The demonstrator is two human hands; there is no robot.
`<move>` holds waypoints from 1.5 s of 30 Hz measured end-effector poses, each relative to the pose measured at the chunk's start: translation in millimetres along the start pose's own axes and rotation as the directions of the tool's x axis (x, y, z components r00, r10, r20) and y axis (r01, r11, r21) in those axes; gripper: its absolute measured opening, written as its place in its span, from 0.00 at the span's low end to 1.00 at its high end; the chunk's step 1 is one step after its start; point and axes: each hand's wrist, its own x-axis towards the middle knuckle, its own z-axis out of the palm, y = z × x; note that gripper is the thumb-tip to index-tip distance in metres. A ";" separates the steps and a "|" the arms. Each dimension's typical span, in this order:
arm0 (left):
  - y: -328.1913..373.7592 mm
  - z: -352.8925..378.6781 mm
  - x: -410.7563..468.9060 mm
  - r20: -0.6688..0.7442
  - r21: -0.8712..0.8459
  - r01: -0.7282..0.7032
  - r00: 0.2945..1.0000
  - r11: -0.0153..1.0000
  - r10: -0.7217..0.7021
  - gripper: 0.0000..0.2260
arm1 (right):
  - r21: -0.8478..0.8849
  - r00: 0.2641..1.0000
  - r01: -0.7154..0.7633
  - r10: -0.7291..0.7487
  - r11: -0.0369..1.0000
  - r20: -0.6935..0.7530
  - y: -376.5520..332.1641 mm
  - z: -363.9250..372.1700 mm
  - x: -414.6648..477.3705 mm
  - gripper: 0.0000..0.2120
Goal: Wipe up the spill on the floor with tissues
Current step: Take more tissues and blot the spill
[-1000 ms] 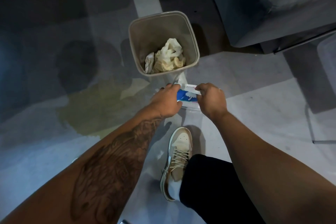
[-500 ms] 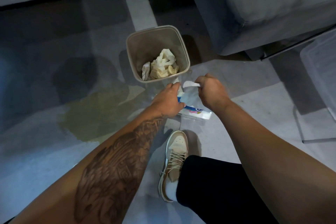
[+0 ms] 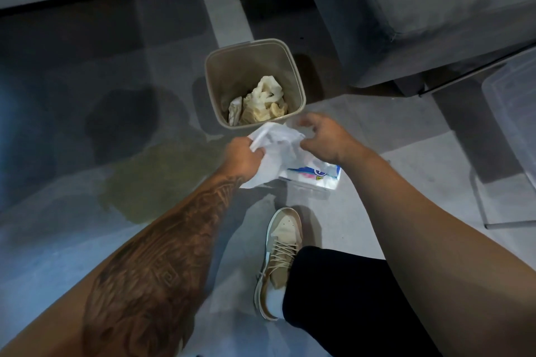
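One yellowish spill [image 3: 162,180] on grey floor [image 3: 362,211], bin [image 3: 300,90] beside

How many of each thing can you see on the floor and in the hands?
Bin: 1
Tissue pack: 1
Fresh tissue in left hand: 1
Spill: 1
Shoe: 1
Hands, with right hand: 2
Total: 7

The tissue [image 3: 275,151] was white; its pack [image 3: 311,175] white with blue and pink print. The bin [image 3: 294,66] was beige, holding yellow-stained wads [image 3: 262,104]. The spill [image 3: 156,180] lay olive-yellow on grey floor [image 3: 362,136]; the shoe [image 3: 280,255] tan, trousers [image 3: 348,298] black
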 end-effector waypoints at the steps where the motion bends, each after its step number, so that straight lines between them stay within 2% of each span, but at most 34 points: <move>1: -8.1 -4.7 0.7 -0.010 0.033 0.026 1.000 0.999 -0.025 0.15 | -0.092 0.999 -0.038 0.036 0.995 -0.032 8.2 4.1 3.7 0.26; 3: -21.9 -13.3 1.1 -0.007 0.098 0.053 0.999 0.994 -0.053 0.16 | -0.242 0.995 -0.099 0.090 0.965 -0.047 21.1 17.4 7.4 0.33; 6: -34.1 -23.0 -2.6 0.013 0.125 0.066 0.998 0.990 -0.068 0.16 | -0.431 0.988 -0.118 0.150 0.895 0.041 38.4 48.7 9.5 0.36; 9: -45.5 -28.0 -7.7 0.054 0.107 0.091 0.994 0.990 -0.097 0.15 | -0.584 0.994 -0.087 0.111 0.807 0.006 50.7 68.9 12.5 0.25; 11: -52.4 -31.0 -11.6 0.079 0.086 0.124 0.988 0.988 -0.131 0.15 | -0.619 0.995 -0.097 0.080 0.779 -0.056 52.4 68.0 15.3 0.16; 14: -61.6 -33.0 -14.4 0.081 0.037 0.171 0.982 0.985 -0.173 0.14 | -0.514 0.993 -0.114 0.082 0.850 -0.085 51.4 57.9 16.1 0.12; 16: -65.2 -35.1 -16.4 0.075 -0.012 0.189 0.979 0.982 -0.188 0.12 | -0.251 0.982 -0.180 0.159 0.951 -0.101 47.7 48.7 14.9 0.10; 18: -66.7 -38.2 -18.9 0.067 -0.043 0.200 0.978 0.979 -0.197 0.14 | -0.039 0.964 -0.214 0.204 0.976 -0.173 44.2 41.0 13.7 0.08; 19: -66.8 -39.6 -20.8 0.062 -0.052 0.204 0.978 0.978 -0.201 0.15 | -0.003 0.956 -0.211 0.206 0.977 -0.211 42.8 37.4 12.9 0.08; 24: -67.3 -46.0 -30.8 0.054 -0.120 0.219 0.975 0.968 -0.214 0.16 | 0.086 0.918 -0.164 0.184 0.983 -0.351 31.2 24.0 0.5 0.14; 29: -70.6 -52.3 -42.3 0.058 -0.226 0.255 0.967 0.940 -0.248 0.15 | 0.127 0.868 -0.109 0.157 0.986 -0.471 5.5 23.7 -16.5 0.11; 33: -73.2 -56.9 -49.9 0.060 -0.302 0.264 0.964 0.916 -0.258 0.09 | 0.170 0.840 -0.091 0.168 0.981 -0.517 -9.9 27.6 -27.2 0.11; 38: -77.3 -63.1 -59.1 0.063 -0.384 0.263 0.964 0.885 -0.259 0.08 | 0.166 0.805 -0.066 0.151 0.984 -0.574 -21.9 27.1 -38.6 0.12; 42: -77.0 -71.5 -66.0 0.081 -0.486 0.280 0.958 0.828 -0.277 0.10 | 0.218 0.815 0.010 0.118 0.976 -0.567 -51.8 38.4 -56.0 0.13; 45: -81.9 -80.8 -70.9 0.080 -0.536 0.284 0.955 0.795 -0.287 0.07 | 0.237 0.874 0.154 -0.021 0.959 -0.485 -84.4 69.4 -74.8 0.10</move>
